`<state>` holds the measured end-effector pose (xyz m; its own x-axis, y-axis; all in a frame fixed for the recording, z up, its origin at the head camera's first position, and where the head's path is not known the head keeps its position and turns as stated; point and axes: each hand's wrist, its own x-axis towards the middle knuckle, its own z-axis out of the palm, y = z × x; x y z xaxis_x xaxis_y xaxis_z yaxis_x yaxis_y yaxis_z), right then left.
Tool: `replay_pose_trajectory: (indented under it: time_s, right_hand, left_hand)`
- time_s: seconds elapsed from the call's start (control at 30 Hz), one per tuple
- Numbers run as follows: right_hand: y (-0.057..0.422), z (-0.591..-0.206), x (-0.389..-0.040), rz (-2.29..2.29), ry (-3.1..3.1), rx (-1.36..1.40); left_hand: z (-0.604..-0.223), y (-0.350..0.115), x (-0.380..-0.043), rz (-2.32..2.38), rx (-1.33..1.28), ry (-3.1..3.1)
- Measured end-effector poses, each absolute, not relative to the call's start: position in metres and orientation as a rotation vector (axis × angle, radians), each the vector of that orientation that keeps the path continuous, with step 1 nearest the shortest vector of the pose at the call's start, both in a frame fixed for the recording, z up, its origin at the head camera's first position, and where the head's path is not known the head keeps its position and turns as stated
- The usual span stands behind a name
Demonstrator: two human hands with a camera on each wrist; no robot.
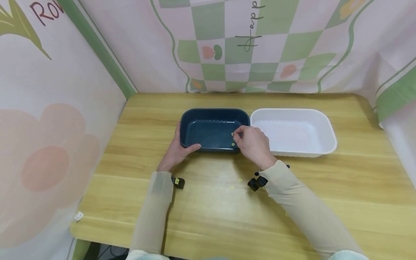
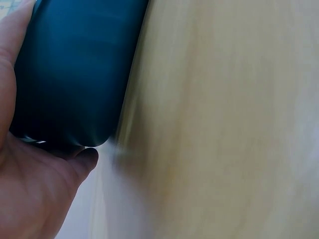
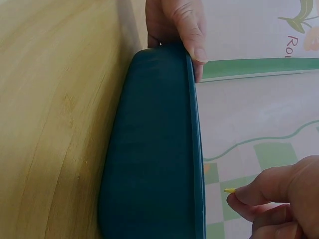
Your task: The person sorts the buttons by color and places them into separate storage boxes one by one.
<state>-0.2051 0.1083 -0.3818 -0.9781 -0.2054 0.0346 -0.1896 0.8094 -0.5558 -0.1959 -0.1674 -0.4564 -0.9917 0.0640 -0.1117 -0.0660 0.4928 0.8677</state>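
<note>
A dark blue plastic basin [image 1: 208,135] stands on the wooden table. My left hand [image 1: 175,150] grips its left end, the thumb lying over the front rim and the fingers along the outer side; the same hold shows in the right wrist view. Over the basin's right end, my right hand [image 1: 255,144] pinches a small flat yellow ring [image 3: 229,190] between thumb and forefinger. A second yellow ring [image 1: 233,144] shows within the basin, near its front right side. In the left wrist view, the basin's outer wall [image 2: 75,74] fills the upper left beside the palm.
A white basin [image 1: 292,131] stands right of the blue one. Small yellow rings lie on the table: one ring [image 1: 240,180], another ring [image 1: 232,187], and one [image 1: 287,214] by the right sleeve. A white scrap [image 1: 78,216] lies at the left edge. Curtains hang behind.
</note>
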Motion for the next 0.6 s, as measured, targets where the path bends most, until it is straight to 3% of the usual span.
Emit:
replay_pose_trajectory:
  time_s: [0.6]
  right_hand:
    - [0.1091, -0.3812, -0.2069, -0.882, 2.95, -0.315]
  left_hand:
    - [-0.4574, -0.1685, -0.1974, 1.536, 0.005, 2.593]
